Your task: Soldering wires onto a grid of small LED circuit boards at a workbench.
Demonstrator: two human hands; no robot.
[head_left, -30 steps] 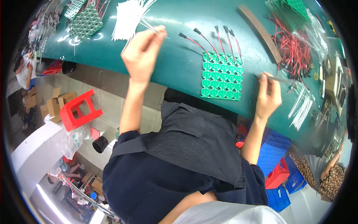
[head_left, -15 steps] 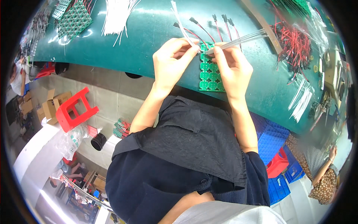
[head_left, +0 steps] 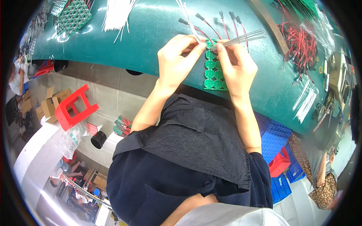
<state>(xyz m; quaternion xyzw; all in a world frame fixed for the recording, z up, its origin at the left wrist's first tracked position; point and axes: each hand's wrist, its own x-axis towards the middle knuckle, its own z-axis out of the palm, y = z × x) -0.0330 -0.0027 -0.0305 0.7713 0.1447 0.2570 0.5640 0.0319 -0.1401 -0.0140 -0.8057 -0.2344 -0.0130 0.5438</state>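
Green circuit panel (head_left: 213, 71), white wires (head_left: 237, 37), teal table (head_left: 151, 34).

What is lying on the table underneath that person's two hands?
A green panel of round circuit boards lies on the green table beneath the left hand and right hand. Its middle strip shows; both hands cover its side edges. Each hand pinches thin white wires.
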